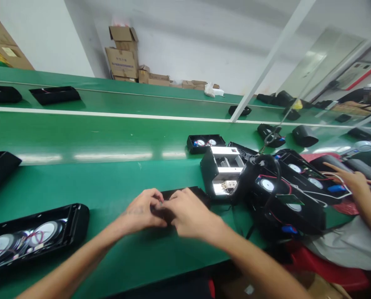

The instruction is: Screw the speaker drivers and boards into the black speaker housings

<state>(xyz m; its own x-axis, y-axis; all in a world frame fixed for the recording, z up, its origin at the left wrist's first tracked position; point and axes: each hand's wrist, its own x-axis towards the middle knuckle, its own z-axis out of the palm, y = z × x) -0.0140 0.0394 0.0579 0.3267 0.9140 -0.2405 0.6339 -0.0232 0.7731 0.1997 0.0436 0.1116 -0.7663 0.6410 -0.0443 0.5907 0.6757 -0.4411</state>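
Reached in from the near side, the left hand [144, 209] and right hand [187, 211] are held nearly together, fingers bent inward, at a partly hidden black casing [201, 195] on the green worktop [123, 249]; whether anything is pinched in either grip cannot be told. Beyond, an open two-speaker housing [205, 149] is placed.
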